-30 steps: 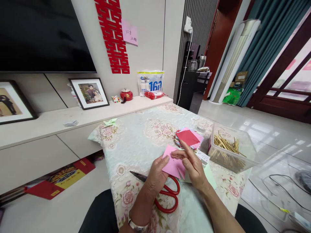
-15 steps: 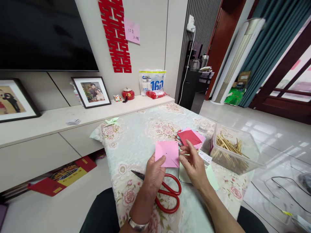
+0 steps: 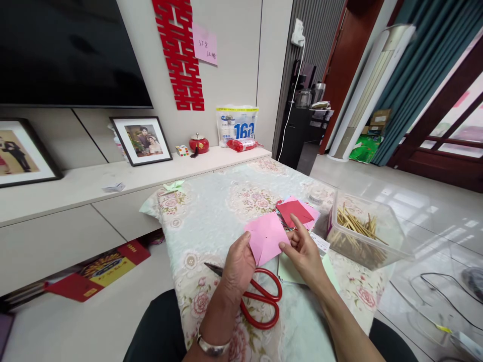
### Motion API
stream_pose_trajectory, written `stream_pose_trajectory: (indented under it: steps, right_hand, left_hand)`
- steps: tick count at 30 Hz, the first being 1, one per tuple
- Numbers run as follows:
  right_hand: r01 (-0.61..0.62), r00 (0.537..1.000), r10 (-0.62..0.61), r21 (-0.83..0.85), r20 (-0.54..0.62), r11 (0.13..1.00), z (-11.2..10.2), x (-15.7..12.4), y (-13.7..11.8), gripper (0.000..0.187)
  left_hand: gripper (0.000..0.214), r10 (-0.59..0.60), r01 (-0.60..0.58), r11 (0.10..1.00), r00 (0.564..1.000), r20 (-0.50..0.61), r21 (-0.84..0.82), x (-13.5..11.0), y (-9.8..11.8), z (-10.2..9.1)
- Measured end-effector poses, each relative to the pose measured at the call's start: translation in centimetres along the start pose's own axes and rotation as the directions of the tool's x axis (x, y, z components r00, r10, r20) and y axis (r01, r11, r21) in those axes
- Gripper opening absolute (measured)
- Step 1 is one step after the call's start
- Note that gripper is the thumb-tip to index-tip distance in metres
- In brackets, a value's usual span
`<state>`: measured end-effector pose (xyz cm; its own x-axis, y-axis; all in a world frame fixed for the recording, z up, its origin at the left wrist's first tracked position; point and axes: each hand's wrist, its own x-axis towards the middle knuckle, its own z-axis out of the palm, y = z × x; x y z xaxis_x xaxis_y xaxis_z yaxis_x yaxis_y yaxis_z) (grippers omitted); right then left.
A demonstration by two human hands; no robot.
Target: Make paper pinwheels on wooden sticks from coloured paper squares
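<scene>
A square of pink paper (image 3: 266,238), with cut lines at its corners and a small dot in the middle, is held up between both hands. My left hand (image 3: 240,259) pinches its left side. My right hand (image 3: 302,249) has its right corner between thumb and fingers, the index finger raised. Under my left wrist lie red-handled scissors (image 3: 264,301), blades pointing left. Pale green paper sheets (image 3: 289,270) rest partly beneath my right hand. Just beyond it, a red paper square (image 3: 294,213) tops a pile of coloured papers.
To the right stands a clear plastic box (image 3: 358,246) of thin wooden sticks, beside a roll of clear tape (image 3: 317,194). A folded green paper piece (image 3: 174,186) lies at the far left of the floral tablecloth (image 3: 215,206). Behind runs a white cabinet (image 3: 83,186).
The pink paper has turned so a corner points toward me and moved slightly right. My right hand, beside the paper before, now grips its right corner.
</scene>
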<state>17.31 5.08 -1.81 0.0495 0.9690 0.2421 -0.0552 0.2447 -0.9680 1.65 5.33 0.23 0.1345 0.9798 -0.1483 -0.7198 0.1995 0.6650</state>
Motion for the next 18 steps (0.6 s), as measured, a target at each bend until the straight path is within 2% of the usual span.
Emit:
stream_pose_trajectory:
  steps: [3, 7, 10, 18]
  right_hand:
    - [0.021, 1.000, -0.021, -0.029, -0.008, 0.999, 0.0, -0.1, 0.0, 0.080]
    - [0.054, 0.998, -0.055, -0.026, -0.026, 0.998, 0.2, -0.1, 0.1, 0.077]
    - [0.071, 0.997, -0.072, -0.031, -0.031, 0.997, 0.1, -0.2, 0.1, 0.075]
    - [0.052, 0.999, -0.051, 0.043, -0.016, 0.998, 0.0, -0.1, 0.2, 0.073]
  left_hand:
    - [0.020, 0.018, -0.019, 0.999, 0.999, 0.047, 0.025, -0.1, -0.2, -0.2]
    - [0.036, 0.004, -0.009, 0.998, 0.997, 0.075, 0.067, -0.2, -0.7, -0.6]
    - [0.039, -0.001, -0.005, 0.997, 0.996, 0.084, 0.077, -0.1, -1.0, -0.7]
    - [0.038, 0.072, -0.074, 0.988, 0.997, 0.017, 0.134, 0.4, -1.8, -1.2]
